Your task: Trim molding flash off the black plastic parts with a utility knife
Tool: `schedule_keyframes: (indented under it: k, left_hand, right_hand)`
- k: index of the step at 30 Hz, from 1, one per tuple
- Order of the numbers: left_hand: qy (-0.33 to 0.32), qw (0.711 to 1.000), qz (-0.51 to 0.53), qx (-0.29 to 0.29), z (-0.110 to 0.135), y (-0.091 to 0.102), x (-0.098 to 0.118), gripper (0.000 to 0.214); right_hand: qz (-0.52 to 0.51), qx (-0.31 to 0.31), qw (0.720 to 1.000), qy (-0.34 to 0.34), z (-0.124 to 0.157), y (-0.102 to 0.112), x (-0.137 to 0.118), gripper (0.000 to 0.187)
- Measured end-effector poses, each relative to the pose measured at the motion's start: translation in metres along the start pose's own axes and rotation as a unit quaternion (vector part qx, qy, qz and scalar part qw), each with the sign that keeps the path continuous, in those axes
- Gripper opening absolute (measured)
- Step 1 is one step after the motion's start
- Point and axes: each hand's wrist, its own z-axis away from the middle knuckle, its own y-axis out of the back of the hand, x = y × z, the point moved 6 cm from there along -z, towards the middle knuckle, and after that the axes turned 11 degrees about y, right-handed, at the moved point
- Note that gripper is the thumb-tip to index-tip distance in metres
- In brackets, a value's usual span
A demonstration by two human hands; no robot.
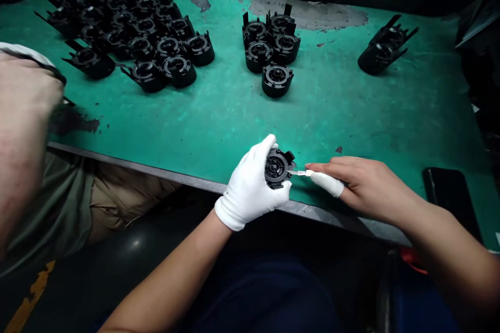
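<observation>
My left hand [253, 184], in a white glove, is wrapped round a round black plastic housing [276, 167] near the table's front edge. The housing's open ringed face is turned up toward me. My right hand [359, 182] is bare except for a white cover on the thumb. Between its thumb and forefinger it pinches a small knife [299, 173], whose blade points left. The blade's tip is at the right rim of the housing; whether it touches is too fine to tell. Most of the knife's handle is hidden by my fingers.
Many similar black housings [177, 70] stand at the left of the green table [195, 125]. A smaller group [276, 80] stands at the centre back, others [377, 57] at the right. A black phone [451, 197] lies on the right. A co-worker's arm [23, 130] reaches in from the left.
</observation>
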Motion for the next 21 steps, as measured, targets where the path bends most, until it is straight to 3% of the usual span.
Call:
schedule_keyframes:
  k: [3, 8, 14, 21]
  left_hand:
    - [0.002, 1.0, 0.006, -0.024, -0.003, 0.003, -0.001, 0.091]
    - [0.008, 0.999, 0.011, -0.031, -0.003, 0.003, -0.001, 0.09]
    - [0.012, 0.999, 0.01, -0.028, -0.004, 0.003, 0.0, 0.089]
    - [0.018, 1.0, -0.005, 0.012, 0.0, 0.0, 0.002, 0.086]
  right_hand:
    - [0.023, -0.034, 0.998, 0.043, -0.006, 0.0, 0.005, 0.038]
    - [0.079, -0.016, 0.996, 0.024, -0.008, 0.0, 0.011, 0.04]
    - [0.034, -0.004, 0.999, 0.034, -0.005, -0.005, 0.004, 0.038]
    - [0.113, 0.013, 0.992, -0.054, -0.008, -0.006, -0.006, 0.038]
